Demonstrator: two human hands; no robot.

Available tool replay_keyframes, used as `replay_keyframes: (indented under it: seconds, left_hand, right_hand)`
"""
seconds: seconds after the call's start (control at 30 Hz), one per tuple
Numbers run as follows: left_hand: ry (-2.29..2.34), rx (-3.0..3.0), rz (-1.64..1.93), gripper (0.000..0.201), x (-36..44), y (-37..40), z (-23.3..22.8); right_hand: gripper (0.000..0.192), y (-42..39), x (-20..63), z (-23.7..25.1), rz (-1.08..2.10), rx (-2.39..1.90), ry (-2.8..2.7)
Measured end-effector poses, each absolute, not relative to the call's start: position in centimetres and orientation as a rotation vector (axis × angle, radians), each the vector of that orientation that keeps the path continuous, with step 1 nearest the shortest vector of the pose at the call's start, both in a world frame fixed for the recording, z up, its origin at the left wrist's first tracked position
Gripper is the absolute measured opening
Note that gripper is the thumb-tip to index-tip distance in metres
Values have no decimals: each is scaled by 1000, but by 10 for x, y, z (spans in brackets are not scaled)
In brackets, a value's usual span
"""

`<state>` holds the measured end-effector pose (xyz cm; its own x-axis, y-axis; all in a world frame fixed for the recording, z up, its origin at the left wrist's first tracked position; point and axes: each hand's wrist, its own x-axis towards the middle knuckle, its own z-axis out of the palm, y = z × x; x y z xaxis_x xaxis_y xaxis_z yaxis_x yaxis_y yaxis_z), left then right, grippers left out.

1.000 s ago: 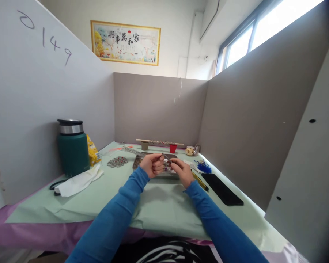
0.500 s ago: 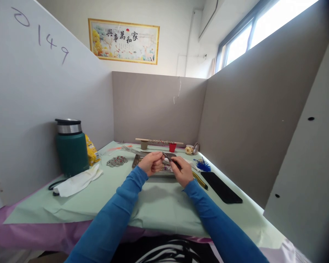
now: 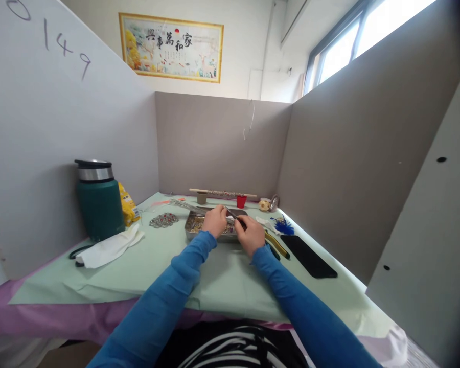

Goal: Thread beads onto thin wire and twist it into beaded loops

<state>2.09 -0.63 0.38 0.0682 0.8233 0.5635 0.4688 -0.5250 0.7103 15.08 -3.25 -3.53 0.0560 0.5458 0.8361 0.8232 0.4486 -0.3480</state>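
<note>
We hold both hands over the metal tray (image 3: 191, 225) at the worktop's 12 o'clock: right hand (image 3: 250, 236) fingers pinch slim tweezers (image 3: 232, 215); left hand (image 3: 215, 221) fingers curl closed, contents unclear.

My sleeves: plain bright blue, long, snug knit, run to wrists, slight creases at elbows. Left hand (image 3: 215, 221) bare, no glove, no ring visible. Right hand (image 3: 250, 236) bare too. Lap at bottom edge: black fabric with white wavy stripes.
</note>
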Motion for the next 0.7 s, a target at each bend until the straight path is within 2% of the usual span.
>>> replay_keyframes:
  seconds: [0.17,0.37,0.5,0.7]
  left_hand:
    - [792,1448,1176,28,14,-5,3]
    - [765,1161,1097,35,2,-1,9]
    - [790,1173,1058,34,-2,-4,11]
    - [800,1550,1019,26,6,-7,4]
  right_hand:
    - [25,-33,158,-35,-261,-1208,-1616]
    - [26,-32,165,-34,-227,-1187,-1542]
    - [27,-31,167,-33,-227,-1196,-1513]
    - [27,-31,166,-34,-319,-1204,-1544]
